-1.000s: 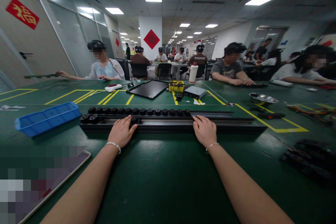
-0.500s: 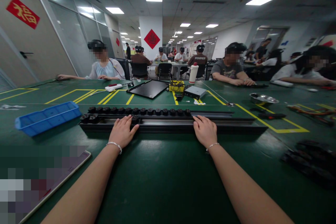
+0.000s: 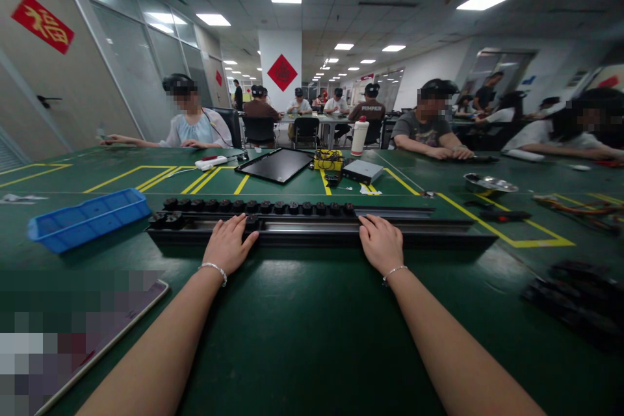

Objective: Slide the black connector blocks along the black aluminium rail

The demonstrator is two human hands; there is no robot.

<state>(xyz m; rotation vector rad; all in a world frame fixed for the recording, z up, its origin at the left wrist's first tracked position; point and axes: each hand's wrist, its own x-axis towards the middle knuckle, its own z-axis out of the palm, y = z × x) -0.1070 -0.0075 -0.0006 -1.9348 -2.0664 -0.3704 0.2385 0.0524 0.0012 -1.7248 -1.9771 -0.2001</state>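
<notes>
Resting L hand (image 3: pixel 228 246) + R hand (image 3: pixel 381 245) flat, fingers apart, on 1 blk rail (image 3: pixel 312 236) | 1 blue bin (image 3: pixel 88 218)

The 2 forearms are lying outstretched and converging; left grip (image 3: pixel 228 247) and right grip (image 3: pixel 381 246) are resting palm-down, fingers loosely extended.

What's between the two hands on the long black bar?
In the head view, just a bare stretch of the black bar, left hand to right hand; black knobs line its far edge.
</notes>
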